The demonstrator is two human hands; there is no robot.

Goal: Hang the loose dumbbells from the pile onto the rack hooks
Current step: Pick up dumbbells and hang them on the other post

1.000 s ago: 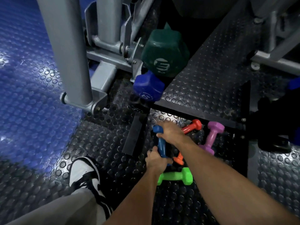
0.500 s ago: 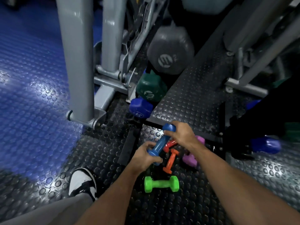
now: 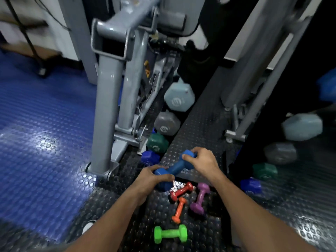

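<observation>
Blue dumbbell (image 3: 176, 165) held w/ both hands, lower centre of frame, off the floor.

Left hand (image 3: 153, 176) grips the near/lower head, fingers curled round it; right hand (image 3: 203, 160) grips the far/upper head, so the bar runs diagonally up to the right between them. Below the hands, on the black studded mat (image 3: 127, 233): red dumbbell (image 3: 181, 191), orange dumbbell (image 3: 179, 210) and purple dumbbell (image 3: 200, 198) close together, red & orange look to be touching; green dumbbell (image 3: 170, 234) lies apart from them at bottom centre. Grey rack frame (image 3: 107, 106) fills centre-left; hex dumbbell heads stacked along its right side, top to bottom: pale blue (image 3: 179, 99), grey (image 3: 167, 124), dark green (image 3: 157, 143), dark blue (image 3: 150, 158). More hex heads at right edge, blurred. Blue studded floor (image 3: 45, 142) at left.
</observation>
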